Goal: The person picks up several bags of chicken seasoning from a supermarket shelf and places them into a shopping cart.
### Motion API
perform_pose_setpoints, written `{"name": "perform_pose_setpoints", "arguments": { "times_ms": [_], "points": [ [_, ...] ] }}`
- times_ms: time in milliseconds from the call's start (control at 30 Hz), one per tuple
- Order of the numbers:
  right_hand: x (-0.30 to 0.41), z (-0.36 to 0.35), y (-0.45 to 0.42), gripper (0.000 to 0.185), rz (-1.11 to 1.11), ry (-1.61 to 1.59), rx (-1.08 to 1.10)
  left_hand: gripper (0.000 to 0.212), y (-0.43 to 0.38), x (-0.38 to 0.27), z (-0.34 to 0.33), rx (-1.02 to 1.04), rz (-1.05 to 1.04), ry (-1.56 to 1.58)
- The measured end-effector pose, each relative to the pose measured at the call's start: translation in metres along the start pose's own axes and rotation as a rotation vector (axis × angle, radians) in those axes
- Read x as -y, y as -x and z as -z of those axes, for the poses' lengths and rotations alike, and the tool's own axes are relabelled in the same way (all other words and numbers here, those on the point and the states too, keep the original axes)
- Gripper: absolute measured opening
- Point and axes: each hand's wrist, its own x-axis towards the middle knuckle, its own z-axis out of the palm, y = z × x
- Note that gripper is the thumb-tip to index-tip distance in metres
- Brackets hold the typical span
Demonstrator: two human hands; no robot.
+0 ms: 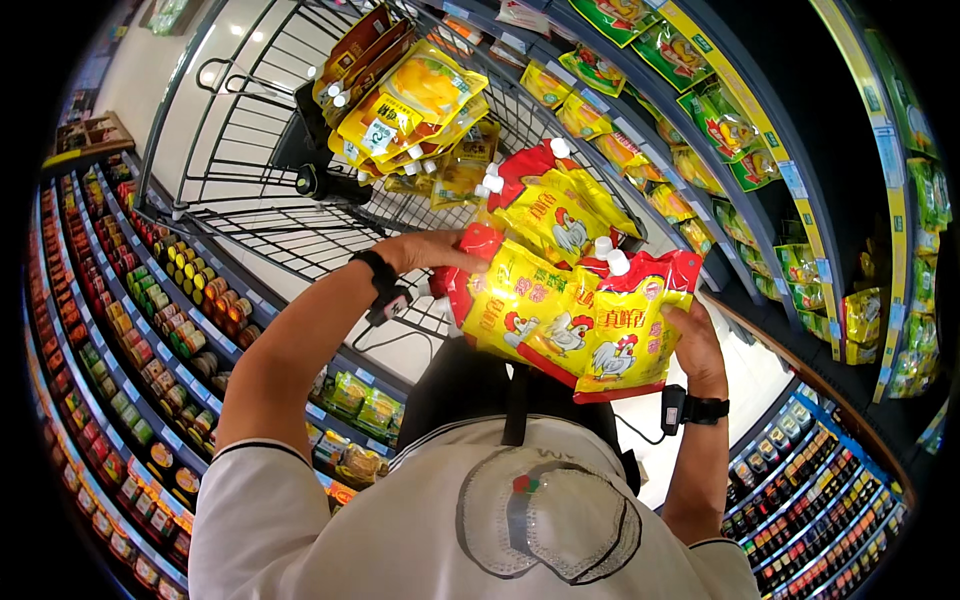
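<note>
Both hands hold yellow-and-red spouted pouches with white caps and printed chickens, close before my body. My left hand grips the upper left corner of one pouch, its thumb on top. At the right edge of another pouch, my right hand has its thumb on the front and its fingers hidden behind. Just beyond lie similar pouches at the near end of a wire shopping cart. Farther into the cart is a pile of yellow spouted pouches, with brown packs beside it.
Shelves of bagged goods curve along the right side. Rows of jars fill the shelving at left, and bottles stand at lower right. A black device sits on the cart. Cables hang from both wrist straps.
</note>
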Motion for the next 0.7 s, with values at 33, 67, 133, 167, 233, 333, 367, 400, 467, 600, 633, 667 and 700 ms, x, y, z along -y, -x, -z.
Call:
{"name": "perform_pose_setpoints", "arguments": {
  "times_ms": [33,67,133,167,233,333,367,400,467,600,633,667,700],
  "points": [
    [0.001,0.002,0.001,0.042,-0.008,0.011,-0.005,0.073,0.001,0.007,-0.003,-0.004,0.012,0.014],
    [0.001,0.003,0.003,0.042,-0.010,0.008,0.013,0.071,-0.002,0.021,-0.003,-0.025,-0.012,-0.025],
    [-0.001,0.004,0.004,0.042,-0.016,0.017,0.007,0.068,0.002,0.022,-0.014,-0.071,-0.009,-0.072],
    [-0.002,0.005,0.006,0.043,-0.020,0.022,0.004,0.067,0.007,0.022,-0.020,-0.101,0.016,-0.080],
    [-0.010,0.011,0.007,0.043,-0.017,0.016,-0.007,0.063,0.023,0.009,-0.036,-0.147,0.009,-0.056],
    [-0.015,0.017,0.011,0.044,-0.021,-0.006,0.007,0.059,0.022,0.024,-0.050,-0.222,-0.125,0.003],
    [-0.016,0.018,0.013,0.044,-0.022,-0.016,0.016,0.058,0.018,0.030,-0.054,-0.260,-0.162,-0.036],
    [-0.016,0.018,0.016,0.044,-0.026,-0.021,-0.005,0.057,0.018,0.031,-0.059,-0.301,-0.198,-0.075],
    [-0.018,0.022,0.020,0.044,-0.012,-0.045,-0.009,0.054,0.018,0.033,-0.070,-0.323,-0.282,-0.128],
    [-0.013,0.021,0.035,0.037,0.026,-0.094,-0.042,0.048,0.032,0.026,-0.087,-0.384,-0.312,-0.408],
    [-0.013,0.024,0.039,0.037,0.029,-0.100,-0.038,0.047,0.038,0.021,-0.092,-0.396,-0.313,-0.499],
    [-0.014,0.028,0.042,0.037,0.041,-0.122,-0.028,0.045,0.042,0.020,-0.096,-0.412,-0.361,-0.509],
    [-0.014,0.030,0.048,0.037,0.050,-0.140,-0.029,0.046,0.050,0.013,-0.101,-0.403,-0.359,-0.538]
  ]
}}
